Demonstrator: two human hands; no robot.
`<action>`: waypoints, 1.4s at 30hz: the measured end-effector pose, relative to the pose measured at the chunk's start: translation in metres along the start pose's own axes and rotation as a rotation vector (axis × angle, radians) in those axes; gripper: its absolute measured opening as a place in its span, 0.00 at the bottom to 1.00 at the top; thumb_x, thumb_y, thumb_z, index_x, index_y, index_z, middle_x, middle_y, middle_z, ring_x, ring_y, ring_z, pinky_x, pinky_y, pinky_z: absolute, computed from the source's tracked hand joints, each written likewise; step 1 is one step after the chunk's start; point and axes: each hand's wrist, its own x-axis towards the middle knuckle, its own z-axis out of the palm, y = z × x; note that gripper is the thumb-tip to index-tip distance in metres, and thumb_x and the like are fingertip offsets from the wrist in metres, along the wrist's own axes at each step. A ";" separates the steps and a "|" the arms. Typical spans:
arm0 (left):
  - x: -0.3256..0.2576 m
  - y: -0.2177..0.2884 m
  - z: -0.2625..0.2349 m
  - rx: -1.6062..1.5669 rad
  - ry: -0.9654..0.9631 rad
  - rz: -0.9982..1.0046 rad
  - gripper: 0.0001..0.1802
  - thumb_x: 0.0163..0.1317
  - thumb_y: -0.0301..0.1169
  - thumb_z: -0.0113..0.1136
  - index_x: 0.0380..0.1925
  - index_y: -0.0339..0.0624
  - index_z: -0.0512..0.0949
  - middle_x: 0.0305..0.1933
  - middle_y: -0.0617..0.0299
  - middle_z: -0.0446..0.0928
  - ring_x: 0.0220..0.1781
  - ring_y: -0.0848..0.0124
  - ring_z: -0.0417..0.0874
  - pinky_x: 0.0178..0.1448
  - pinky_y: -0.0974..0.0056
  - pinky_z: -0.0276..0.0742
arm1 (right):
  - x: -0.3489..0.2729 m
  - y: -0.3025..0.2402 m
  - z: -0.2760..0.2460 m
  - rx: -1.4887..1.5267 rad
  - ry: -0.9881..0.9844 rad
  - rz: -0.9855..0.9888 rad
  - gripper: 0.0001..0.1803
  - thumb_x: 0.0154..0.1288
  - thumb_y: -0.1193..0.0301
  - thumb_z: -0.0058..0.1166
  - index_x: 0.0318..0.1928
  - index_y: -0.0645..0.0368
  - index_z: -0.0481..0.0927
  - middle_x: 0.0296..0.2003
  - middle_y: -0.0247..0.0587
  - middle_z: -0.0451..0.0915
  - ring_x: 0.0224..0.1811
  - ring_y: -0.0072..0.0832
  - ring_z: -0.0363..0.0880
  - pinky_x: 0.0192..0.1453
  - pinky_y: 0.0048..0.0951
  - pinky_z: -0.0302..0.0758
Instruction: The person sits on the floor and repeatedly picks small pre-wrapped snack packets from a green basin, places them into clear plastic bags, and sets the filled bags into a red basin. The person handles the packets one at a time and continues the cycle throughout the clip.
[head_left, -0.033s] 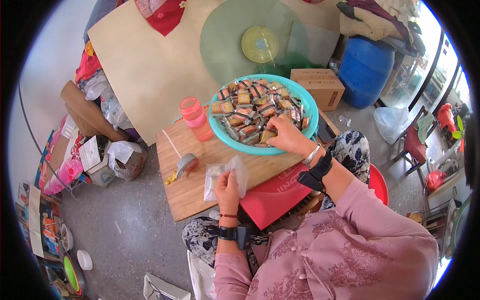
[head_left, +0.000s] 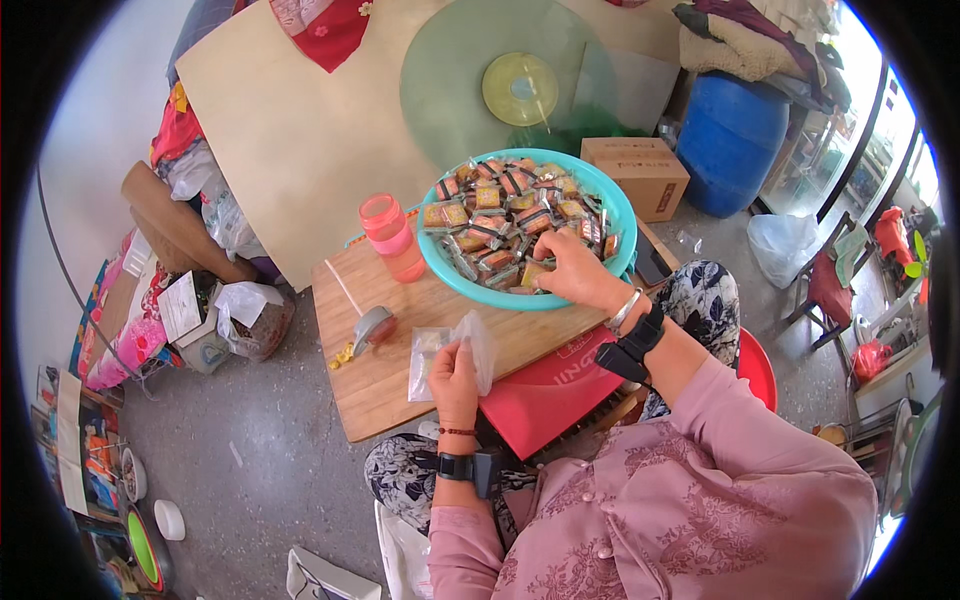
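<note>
A turquoise basin point(head_left: 627, 240) heaped with small clear-wrapped snack pieces point(head_left: 490, 197) rests at the far side of a wooden board point(head_left: 385, 405). My right hand point(head_left: 572, 268) reaches over its near right rim, fingertips closed on one yellowish wrapped snack point(head_left: 535, 273) at the edge of the heap. Closer to me, the fingers of my left hand point(head_left: 455, 380) pinch a thin, clear plastic bag point(head_left: 480, 345) and keep it raised above the board. Under that bag and partly behind the hand lies a flat clear packet point(head_left: 421, 352), whose contents I cannot make out.
Left of the basin stands a pink bottle point(head_left: 392, 240). A stick-handled scoop-like tool point(head_left: 372, 328) lies near small yellow bits point(head_left: 343, 355). A red box point(head_left: 545, 400) sits below the board's near edge. Beyond are a cardboard box point(head_left: 640, 180) and a blue barrel point(head_left: 732, 140).
</note>
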 end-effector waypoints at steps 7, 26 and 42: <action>-0.003 0.006 0.001 -0.010 -0.007 0.006 0.10 0.70 0.33 0.61 0.42 0.36 0.82 0.28 0.72 0.75 0.27 0.85 0.70 0.30 0.75 0.65 | -0.004 -0.012 -0.005 0.379 0.092 0.135 0.16 0.60 0.74 0.64 0.48 0.64 0.78 0.40 0.38 0.81 0.37 0.26 0.78 0.43 0.28 0.77; -0.004 0.004 -0.001 0.048 -0.025 0.005 0.13 0.70 0.33 0.61 0.46 0.35 0.82 0.34 0.69 0.80 0.30 0.84 0.73 0.31 0.75 0.69 | -0.022 -0.034 -0.016 0.934 -0.056 0.330 0.11 0.70 0.73 0.57 0.49 0.64 0.76 0.38 0.37 0.82 0.34 0.21 0.82 0.38 0.23 0.79; -0.002 -0.010 0.002 0.145 -0.040 0.193 0.12 0.71 0.33 0.60 0.46 0.35 0.81 0.28 0.69 0.77 0.25 0.83 0.74 0.24 0.74 0.68 | -0.066 -0.056 0.066 0.780 -0.343 0.554 0.16 0.67 0.74 0.56 0.51 0.71 0.74 0.40 0.46 0.81 0.37 0.30 0.85 0.36 0.28 0.84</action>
